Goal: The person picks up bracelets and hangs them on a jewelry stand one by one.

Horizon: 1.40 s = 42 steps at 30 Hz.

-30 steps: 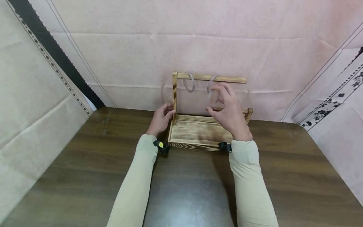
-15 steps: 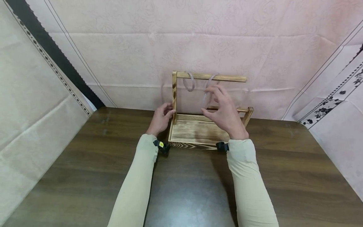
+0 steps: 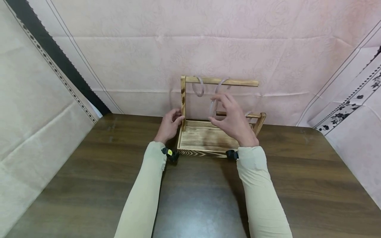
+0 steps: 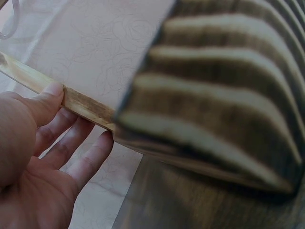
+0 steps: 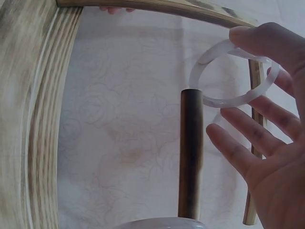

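My left hand (image 3: 169, 125) grips the upright post (image 3: 183, 102) of a wooden jewelry stand, its thumb on the post (image 4: 88, 105) and fingers behind. With thumb and fingertips, my right hand (image 3: 234, 122) pinches a pale translucent bangle (image 5: 228, 102) beside the free end of the lower rod (image 5: 190, 152). Whether the rod end enters the ring cannot be told. Two more bangles hang on the upper rod (image 3: 244, 83): a left one (image 3: 203, 87) and a right one (image 3: 218, 86). Another bangle (image 5: 162, 223) shows on the lower rod, partly hidden by my right hand in the head view.
The stand's shallow tray base (image 3: 199, 137) sits on a dark wooden table (image 3: 119, 172) near its back edge. A pale patterned cloth (image 3: 143, 62) hangs close behind. A short slanted post (image 3: 259, 124) carries the lower rod at the right.
My right hand has moved left and slightly down with the bangle, past the lower rod's free end. My left hand stays on the upright post.
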Each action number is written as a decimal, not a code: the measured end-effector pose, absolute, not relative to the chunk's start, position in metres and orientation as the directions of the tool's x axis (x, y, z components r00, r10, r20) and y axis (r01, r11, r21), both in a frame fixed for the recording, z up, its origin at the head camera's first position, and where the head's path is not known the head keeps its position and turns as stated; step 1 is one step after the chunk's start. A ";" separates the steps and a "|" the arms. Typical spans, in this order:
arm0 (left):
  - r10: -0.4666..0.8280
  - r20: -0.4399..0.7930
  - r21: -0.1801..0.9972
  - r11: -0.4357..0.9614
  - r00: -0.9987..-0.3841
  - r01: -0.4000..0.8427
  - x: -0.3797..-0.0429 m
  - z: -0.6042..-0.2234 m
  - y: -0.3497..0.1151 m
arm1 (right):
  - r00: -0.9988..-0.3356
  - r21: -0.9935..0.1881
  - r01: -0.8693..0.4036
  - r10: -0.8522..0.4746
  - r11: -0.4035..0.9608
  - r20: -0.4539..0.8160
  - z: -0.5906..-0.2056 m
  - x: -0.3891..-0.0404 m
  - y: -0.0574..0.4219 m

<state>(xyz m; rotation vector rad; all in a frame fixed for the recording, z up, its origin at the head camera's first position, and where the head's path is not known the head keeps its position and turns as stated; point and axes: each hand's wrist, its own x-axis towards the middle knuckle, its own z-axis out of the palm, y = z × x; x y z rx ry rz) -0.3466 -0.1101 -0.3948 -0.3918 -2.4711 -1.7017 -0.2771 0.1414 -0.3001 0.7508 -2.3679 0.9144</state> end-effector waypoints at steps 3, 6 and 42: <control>0.145 0.235 0.904 0.330 -0.961 0.271 -0.348 -0.396 -0.110 | -0.738 -0.440 -0.630 -0.317 0.640 0.596 -0.303 -0.278 0.142; 0.143 0.231 0.908 0.324 -0.963 0.266 -0.347 -0.396 -0.110 | -0.744 -0.442 -0.626 -0.322 0.643 0.585 -0.304 -0.280 0.143; 0.151 0.241 0.904 0.325 -0.959 0.278 -0.348 -0.397 -0.110 | -0.866 -0.489 -0.463 -0.259 0.739 0.428 -0.301 -0.278 0.169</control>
